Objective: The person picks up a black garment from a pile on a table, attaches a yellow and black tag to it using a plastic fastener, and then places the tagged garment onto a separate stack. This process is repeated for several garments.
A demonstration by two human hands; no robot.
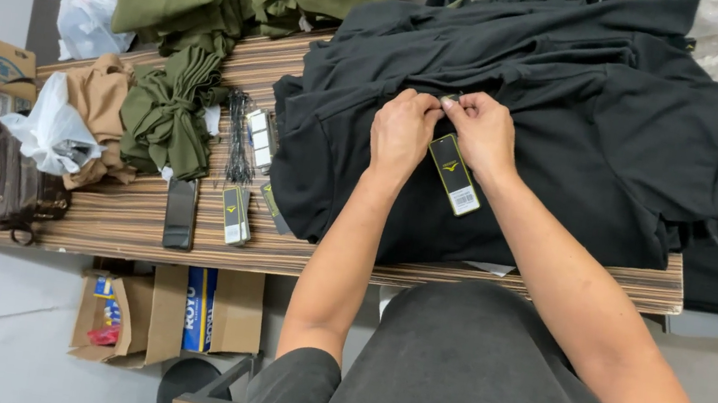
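Matt black cloth garment [576, 120], seemingly glossy card tag [455, 174].

At frame centre, bare striped table [122, 220] is left open along the lower edge. The upper left is blocked by olive garments [168, 105]; the right is covered by black garments [576, 120].

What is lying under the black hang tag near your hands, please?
Black garments piled on the striped table; the hang tag lies on top. The right hand covers its upper end.
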